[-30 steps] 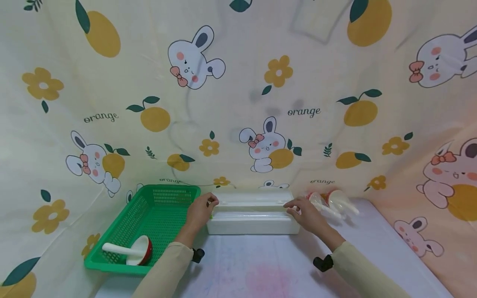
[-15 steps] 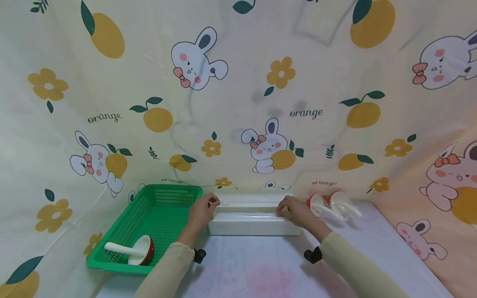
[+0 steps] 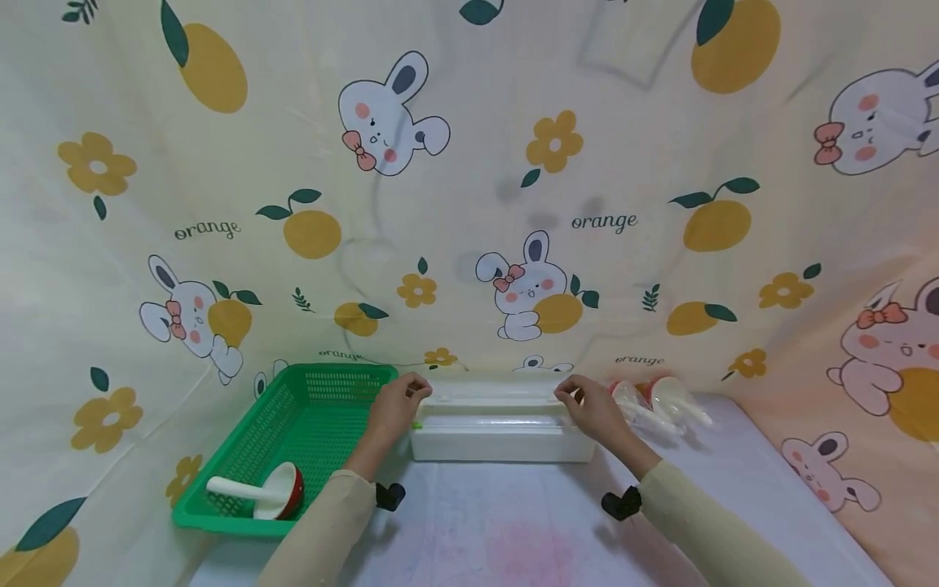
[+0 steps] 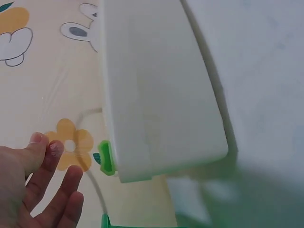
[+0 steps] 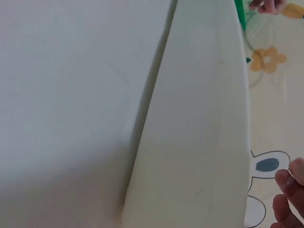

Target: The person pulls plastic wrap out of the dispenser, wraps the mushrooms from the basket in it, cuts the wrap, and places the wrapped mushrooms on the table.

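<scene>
A long white cling film dispenser [image 3: 502, 447] lies crosswise at the back of the table, its lid raised. Clear cling film [image 3: 506, 421] shines along its opening. My left hand [image 3: 396, 409] pinches the film's left corner between thumb and index finger, above the dispenser's left end. Faint film streaks show beside these fingers in the left wrist view. At the right end my right hand [image 3: 590, 410] pinches the other corner, thumb and index fingertips together. A green clip [image 4: 107, 157] sits at the dispenser's left end.
To the left stands a green basket [image 3: 187, 512] with a red-and-white ladle [image 3: 273, 491] in it. Film-wrapped red-and-white ladles [image 3: 671, 399] lie right of the dispenser, behind my right hand. A patterned cloth [image 3: 469, 163] hangs close behind everything.
My right hand has moved inward to the film at the dispenser's opening, then back up and slightly outward. My left hand has risen a little.
</scene>
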Demonstrator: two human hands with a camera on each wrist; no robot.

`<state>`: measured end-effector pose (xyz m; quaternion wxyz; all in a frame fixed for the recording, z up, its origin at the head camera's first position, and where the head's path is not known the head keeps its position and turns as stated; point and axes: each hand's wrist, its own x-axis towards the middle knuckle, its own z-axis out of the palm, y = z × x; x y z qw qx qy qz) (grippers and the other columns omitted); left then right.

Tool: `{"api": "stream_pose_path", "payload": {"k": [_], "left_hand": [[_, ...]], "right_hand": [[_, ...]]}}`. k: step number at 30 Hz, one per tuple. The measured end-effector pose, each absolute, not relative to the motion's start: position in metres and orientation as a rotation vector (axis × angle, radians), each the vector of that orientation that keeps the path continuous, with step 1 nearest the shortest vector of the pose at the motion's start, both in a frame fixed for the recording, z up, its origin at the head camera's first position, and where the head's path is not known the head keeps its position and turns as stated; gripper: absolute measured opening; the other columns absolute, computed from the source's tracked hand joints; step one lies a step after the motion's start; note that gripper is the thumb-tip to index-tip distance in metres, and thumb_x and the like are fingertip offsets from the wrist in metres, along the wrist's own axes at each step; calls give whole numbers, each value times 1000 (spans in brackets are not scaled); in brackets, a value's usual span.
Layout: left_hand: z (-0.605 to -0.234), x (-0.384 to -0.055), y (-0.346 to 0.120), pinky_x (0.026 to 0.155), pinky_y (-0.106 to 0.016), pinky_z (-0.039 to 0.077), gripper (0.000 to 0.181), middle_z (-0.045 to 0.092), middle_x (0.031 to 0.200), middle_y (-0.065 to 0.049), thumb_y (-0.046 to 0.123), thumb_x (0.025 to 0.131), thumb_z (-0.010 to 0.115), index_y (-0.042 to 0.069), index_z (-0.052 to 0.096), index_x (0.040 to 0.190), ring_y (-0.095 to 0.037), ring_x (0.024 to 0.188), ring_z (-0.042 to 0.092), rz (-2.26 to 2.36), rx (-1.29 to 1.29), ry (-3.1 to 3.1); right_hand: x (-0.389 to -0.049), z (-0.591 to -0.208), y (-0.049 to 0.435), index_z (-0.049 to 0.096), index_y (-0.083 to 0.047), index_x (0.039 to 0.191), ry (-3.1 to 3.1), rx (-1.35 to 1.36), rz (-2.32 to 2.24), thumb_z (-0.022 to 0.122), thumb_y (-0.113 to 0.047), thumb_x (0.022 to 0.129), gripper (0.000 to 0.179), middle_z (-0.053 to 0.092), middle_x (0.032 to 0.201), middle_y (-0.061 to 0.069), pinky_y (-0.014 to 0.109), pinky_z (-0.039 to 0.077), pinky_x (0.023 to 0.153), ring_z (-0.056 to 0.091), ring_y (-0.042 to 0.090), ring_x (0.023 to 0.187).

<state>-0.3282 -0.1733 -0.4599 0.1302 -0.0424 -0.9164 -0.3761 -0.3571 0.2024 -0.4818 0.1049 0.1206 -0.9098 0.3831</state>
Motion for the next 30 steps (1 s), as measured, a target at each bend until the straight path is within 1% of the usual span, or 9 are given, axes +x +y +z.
{"api": "stream_pose_path", "payload": {"k": [3,7,11,14,19,23,30], "left_hand": [[-457,-328,-174,92,-52,57,8,76,106,2,27,106,70,20,74,106,-26,108,72,-1125,-124,-2640],[-456,-329,-175,93,-53,58,9,76,106,0,24,107,69,17,74,107,-28,108,72,-1155,-150,-2607],[-455,-330,-177,90,-53,59,9,76,104,0,22,107,68,15,74,108,-28,105,72,-1198,-179,-2570],[-454,-332,-178,88,-50,59,9,76,102,0,23,107,69,15,74,107,-25,101,73,-1239,-180,-2542],[-448,-333,-176,86,-46,60,8,76,102,-1,22,106,70,15,74,106,-21,94,73,-1265,-163,-2525],[-443,-334,-175,86,-47,61,8,76,102,-2,21,107,70,14,74,106,-21,94,73,-1264,-151,-2518],[-434,-333,-173,85,-47,61,9,77,102,-3,21,106,71,13,75,107,-22,92,74,-1255,-151,-2490]], "right_hand": [[-357,-479,201,74,-11,112,-2645,331,1155,72,-17,104,10,73,106,5,27,53,71,60,23,89],[-355,-474,200,75,-10,112,-2614,325,1183,73,-14,103,10,74,107,6,27,54,74,61,24,90],[-354,-467,200,75,-10,114,-2609,293,1194,73,-14,103,11,74,108,7,27,55,75,62,25,92],[-352,-462,200,75,-10,115,-2601,296,1203,73,-14,104,12,74,108,7,27,55,75,61,25,93],[-352,-456,202,75,-9,112,-2573,328,1211,73,-15,104,10,74,106,7,27,55,72,61,26,93],[-352,-451,203,76,-8,113,-2559,344,1214,73,-16,104,12,74,106,8,25,55,71,62,26,93],[-350,-442,204,76,-8,114,-2536,359,1199,72,-16,105,13,74,108,9,24,55,75,63,26,94]]}}
